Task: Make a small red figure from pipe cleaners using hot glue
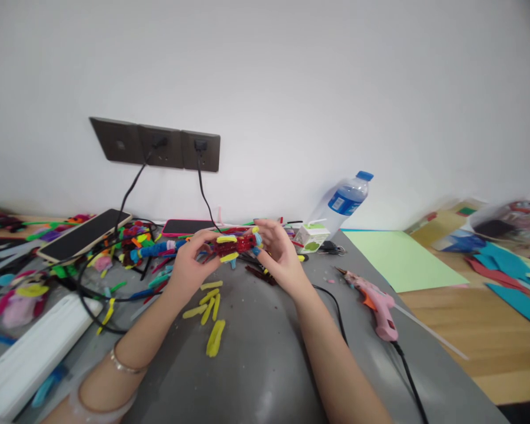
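Between my two hands, a little above the grey table, is a red pipe-cleaner figure (242,244) with yellow strips on its sides and a light blue bit at its right end. My left hand (196,259) pinches its left end, thumb and finger curled round. At the other end, my right hand (279,254) grips it with bent fingers; some fingertips are hidden behind the figure. Several short yellow pipe-cleaner pieces (209,311) lie on the table below, and a folded yellow piece (215,338) rests nearer to me.
To the right lies a pink glue gun (377,306) with a black cord. A water bottle (348,203) leans on the wall beside a small drink carton (312,238). Phones (86,235), colourful pipe cleaners, cables and a white power strip (37,359) crowd the left. Green paper (408,259) lies right.
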A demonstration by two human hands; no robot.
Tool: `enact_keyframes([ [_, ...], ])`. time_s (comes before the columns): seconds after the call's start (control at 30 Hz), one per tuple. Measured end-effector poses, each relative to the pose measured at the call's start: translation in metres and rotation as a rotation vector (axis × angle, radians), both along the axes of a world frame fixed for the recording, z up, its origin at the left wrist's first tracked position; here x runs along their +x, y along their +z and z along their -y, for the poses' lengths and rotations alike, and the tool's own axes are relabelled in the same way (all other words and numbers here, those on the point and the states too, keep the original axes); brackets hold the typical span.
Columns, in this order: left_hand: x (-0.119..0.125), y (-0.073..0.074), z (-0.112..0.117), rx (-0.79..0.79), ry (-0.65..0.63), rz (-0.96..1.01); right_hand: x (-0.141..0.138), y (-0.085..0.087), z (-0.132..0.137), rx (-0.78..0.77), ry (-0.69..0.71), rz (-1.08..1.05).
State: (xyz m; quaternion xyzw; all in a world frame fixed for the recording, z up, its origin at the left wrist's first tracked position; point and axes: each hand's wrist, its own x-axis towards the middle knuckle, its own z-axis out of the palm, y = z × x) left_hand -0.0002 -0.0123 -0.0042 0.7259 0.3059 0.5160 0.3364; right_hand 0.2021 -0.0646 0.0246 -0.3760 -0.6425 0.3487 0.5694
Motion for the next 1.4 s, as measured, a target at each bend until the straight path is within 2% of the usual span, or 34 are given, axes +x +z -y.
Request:
enact_keyframes([
  [0.4,0.0003,0.0027,0.0006,0.022,-0.012,-0.019,-0.0034,-0.0006,-0.0004,-0.017,-0.012,-0.001],
  [0.73,0.0025,0.0048,0.0017,-0.028,0.012,0.033,-0.0019,0.0018,0.0017,0.004,0.004,0.012],
  [1.1,0.0021,0.0052,0.0027,-0.056,-0.003,0.001,-0.0041,0.0021,0.0020,-0.048,0.017,0.003],
  [1.4,0.0014,0.0043,0.0022,-0.027,-0.003,-0.012,-0.0044,0.0026,0.0020,-0.048,0.015,-0.008],
])
